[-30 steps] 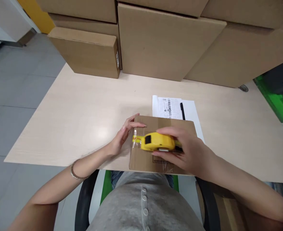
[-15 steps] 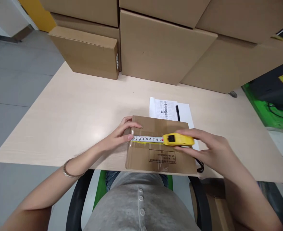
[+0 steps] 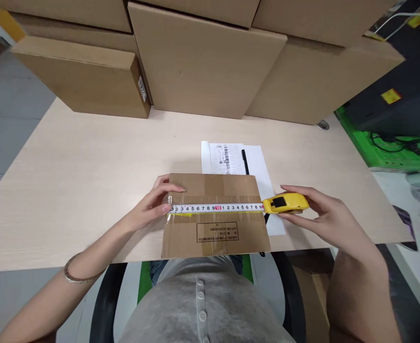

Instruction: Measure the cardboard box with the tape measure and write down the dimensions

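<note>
A taped cardboard box with a printed label lies at the table's near edge. My left hand grips the left edge of the box, fingers over its top, the thumb pressing the end of the tape blade there. The blade runs straight across the top from left to right, past the red 10 mark. Just beyond the right edge of the box, my right hand is closed round the yellow tape measure, thumb and fingers on opposite sides of its case.
Behind the box lie printed sheets of paper and a black pen, partly covered by it. Large cardboard boxes stand along the back of the table. A phone-like dark object is at the right edge.
My right hand has drawn the tape case rightward, from over the box to past its right edge. More of the blade shows. My left hand still holds the blade's end. The view has shifted.
</note>
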Motion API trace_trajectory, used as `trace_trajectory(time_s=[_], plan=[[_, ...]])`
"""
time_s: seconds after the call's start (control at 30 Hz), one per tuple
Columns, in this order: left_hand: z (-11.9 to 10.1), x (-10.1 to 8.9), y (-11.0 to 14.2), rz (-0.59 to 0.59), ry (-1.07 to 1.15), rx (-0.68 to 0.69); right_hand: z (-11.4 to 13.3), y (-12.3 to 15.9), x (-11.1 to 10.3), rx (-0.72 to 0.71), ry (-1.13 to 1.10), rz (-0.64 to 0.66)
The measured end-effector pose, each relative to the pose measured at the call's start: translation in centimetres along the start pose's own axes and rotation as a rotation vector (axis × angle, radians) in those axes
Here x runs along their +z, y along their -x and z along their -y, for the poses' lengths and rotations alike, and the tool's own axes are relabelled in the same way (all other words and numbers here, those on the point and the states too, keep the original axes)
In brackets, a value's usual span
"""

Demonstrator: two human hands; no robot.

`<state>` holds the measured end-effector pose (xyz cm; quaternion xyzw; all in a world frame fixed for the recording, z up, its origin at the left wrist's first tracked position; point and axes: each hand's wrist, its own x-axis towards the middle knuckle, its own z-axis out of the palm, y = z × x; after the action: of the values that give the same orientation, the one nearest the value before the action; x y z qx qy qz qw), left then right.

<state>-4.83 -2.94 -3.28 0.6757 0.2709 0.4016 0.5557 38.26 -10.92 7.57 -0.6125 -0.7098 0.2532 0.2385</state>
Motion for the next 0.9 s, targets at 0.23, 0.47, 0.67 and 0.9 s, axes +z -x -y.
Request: trace_trajectory(time_s=[0.23,0.47,0.67,0.9], plan=[[-0.2,0.0,-0.1,0.027,-0.035,0.012,4.2,-2.5,-1.0,-0.153,-0.066,0.172],[0.2,0.1,0.6,-0.042,0.030,-0.113,12.8,-8.0,6.6,-0.510,0.127,0.384],[-0.5,1.0,0.4,-0.091,0.251,-0.185,15.0,-8.0,9.5,-0.660,0.057,0.397],[0.2,1.6,1.1,-0.388,0.291,-0.325,7.5,-5.5,2.7,0.165,-0.770,0.161]])
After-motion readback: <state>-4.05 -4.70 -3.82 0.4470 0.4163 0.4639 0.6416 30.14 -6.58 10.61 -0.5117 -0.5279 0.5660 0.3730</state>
